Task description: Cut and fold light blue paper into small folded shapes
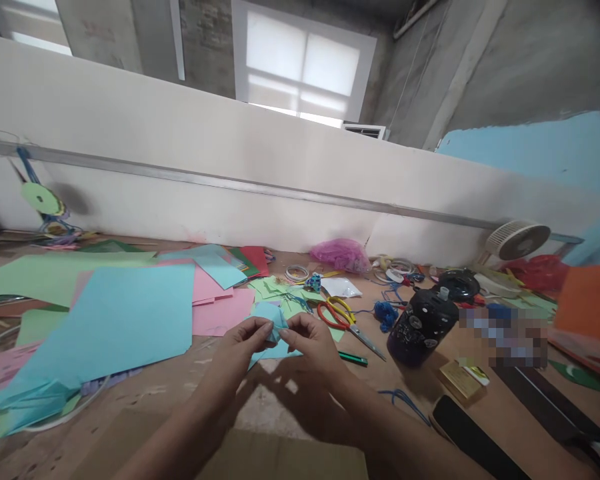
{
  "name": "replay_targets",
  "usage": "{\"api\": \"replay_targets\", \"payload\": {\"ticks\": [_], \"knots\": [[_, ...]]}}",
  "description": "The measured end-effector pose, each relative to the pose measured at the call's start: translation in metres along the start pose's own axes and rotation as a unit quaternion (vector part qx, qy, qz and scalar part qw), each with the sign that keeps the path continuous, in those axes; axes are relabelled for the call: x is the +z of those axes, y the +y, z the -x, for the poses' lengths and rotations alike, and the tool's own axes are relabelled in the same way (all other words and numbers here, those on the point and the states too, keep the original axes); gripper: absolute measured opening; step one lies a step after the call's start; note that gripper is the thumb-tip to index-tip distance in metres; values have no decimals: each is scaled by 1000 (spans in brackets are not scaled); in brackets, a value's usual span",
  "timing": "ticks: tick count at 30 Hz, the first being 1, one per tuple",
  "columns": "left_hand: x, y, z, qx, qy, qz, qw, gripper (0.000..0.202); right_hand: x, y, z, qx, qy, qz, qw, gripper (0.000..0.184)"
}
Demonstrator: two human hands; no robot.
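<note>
Between my two hands, above the table, is a small piece of folded light-blue paper (276, 325). My left hand (250, 340) pinches its left side between thumb and fingers. On the right side, my right hand (307, 340) grips it the same way. Part of the paper is hidden behind my fingertips. Below it lies another light-blue paper piece (285, 351), with green paper scraps (293, 305) just beyond. Scissors with red and yellow handles (356, 328) lie right of my right hand, and a green-and-black cutter (353, 359) rests close to that wrist.
Large blue sheets (135, 313) and pink sheets (217, 320) spread over the left. To the right stand a dark bottle (423, 327), a small gold box (464, 381) and a fan (517, 240). A pink plastic bag (340, 255) sits against the white partition (280, 160).
</note>
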State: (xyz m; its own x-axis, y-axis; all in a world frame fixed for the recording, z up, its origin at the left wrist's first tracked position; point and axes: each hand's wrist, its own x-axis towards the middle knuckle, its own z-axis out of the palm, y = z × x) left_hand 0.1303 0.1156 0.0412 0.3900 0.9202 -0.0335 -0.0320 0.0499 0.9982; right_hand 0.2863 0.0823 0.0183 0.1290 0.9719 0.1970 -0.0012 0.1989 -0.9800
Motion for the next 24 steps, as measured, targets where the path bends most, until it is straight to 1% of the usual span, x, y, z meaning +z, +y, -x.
{"api": "replay_targets", "payload": {"ticks": [4, 10, 14, 17, 20, 24], "knots": [[0, 0, -2, 4, -18, -12, 1000, 32, -3, -3, -1, 5, 0, 1, 1000, 34], [-4, 1, -4, 35, -38, -56, 997, 27, -7, -7, -1, 14, -8, 17, 1000, 32], [-4, -2, -3, 45, -11, -62, 997, 24, -3, -7, 0, 25, -19, -14, 999, 34], [-2, -2, -2, 39, 8, -54, 998, 25, -1, -6, 0, 43, -29, -9, 999, 37], [-2, -3, -3, 32, 6, -48, 998, 25, 0, -5, 1, 42, -31, -6, 999, 37], [-4, -3, -4, 36, -17, -50, 998, 25, -1, -2, 1, 42, -31, -13, 999, 36]]}}
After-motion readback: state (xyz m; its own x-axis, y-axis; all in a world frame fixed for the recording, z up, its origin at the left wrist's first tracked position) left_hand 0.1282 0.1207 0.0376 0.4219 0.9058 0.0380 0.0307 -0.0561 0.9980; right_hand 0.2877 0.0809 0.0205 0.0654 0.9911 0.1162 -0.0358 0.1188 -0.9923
